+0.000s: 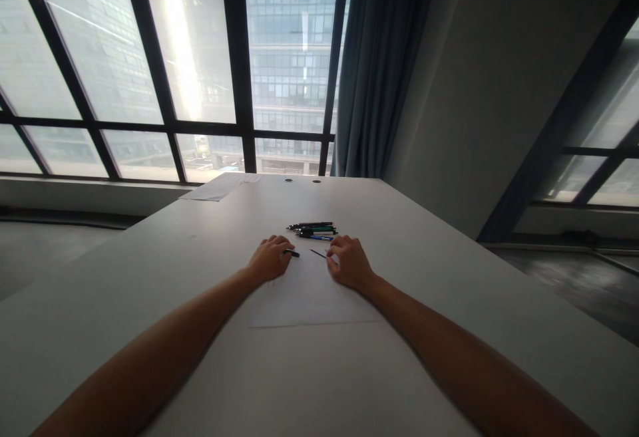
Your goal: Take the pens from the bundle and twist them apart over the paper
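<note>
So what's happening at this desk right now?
A person rests both hands on a sheet of paper on a white table. The left hand pinches a short dark piece, seemingly a pen cap; the right hand holds a thin dark pen part. A cluster of pens lies just beyond the hands.
</note>
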A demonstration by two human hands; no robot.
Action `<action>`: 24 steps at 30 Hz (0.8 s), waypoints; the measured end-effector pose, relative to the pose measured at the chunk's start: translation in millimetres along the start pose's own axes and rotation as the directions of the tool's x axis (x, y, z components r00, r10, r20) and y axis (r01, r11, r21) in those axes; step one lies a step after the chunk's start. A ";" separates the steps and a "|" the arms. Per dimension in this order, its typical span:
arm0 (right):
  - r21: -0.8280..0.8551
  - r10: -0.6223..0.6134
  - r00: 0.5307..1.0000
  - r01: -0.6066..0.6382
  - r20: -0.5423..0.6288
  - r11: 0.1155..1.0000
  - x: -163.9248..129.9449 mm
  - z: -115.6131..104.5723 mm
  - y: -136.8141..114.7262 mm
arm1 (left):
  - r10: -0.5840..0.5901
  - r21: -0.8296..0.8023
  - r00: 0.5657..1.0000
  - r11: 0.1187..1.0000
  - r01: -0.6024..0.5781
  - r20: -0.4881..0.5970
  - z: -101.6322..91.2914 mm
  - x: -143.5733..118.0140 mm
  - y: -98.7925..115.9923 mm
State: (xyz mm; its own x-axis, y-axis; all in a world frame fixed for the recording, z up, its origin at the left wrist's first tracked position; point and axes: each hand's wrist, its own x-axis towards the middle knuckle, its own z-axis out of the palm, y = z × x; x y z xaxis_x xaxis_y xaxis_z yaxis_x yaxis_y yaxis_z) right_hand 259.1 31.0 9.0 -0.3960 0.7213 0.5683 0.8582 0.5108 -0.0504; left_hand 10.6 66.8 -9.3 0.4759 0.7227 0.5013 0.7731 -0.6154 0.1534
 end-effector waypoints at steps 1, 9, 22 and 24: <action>-0.011 0.024 1.000 -0.024 0.013 1.000 -0.2 0.0 0.3 | -0.003 -0.008 1.000 1.000 0.003 0.008 0.1 0.1 -0.3; -0.019 0.107 0.991 -0.106 0.080 0.994 -0.3 3.0 4.1 | -0.030 -0.047 1.000 0.998 0.030 0.003 -0.6 0.6 1.0; 0.164 0.101 0.977 -0.071 -0.185 0.984 0.9 3.7 6.4 | -0.044 -0.054 0.980 0.998 0.034 -0.192 -10.3 -1.5 15.7; 0.166 0.099 0.977 -0.068 -0.186 0.984 0.9 4.1 6.8 | -0.024 -0.053 0.982 0.998 0.014 -0.186 -10.3 -1.8 16.3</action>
State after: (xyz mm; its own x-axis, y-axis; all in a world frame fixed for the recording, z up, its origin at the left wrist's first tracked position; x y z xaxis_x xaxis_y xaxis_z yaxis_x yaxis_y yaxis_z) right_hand 263.3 37.0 5.8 -0.2413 0.6685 0.7035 0.8170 0.5312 -0.2245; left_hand 18.0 52.3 1.1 0.3710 0.6663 0.6468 0.7566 -0.6207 0.2055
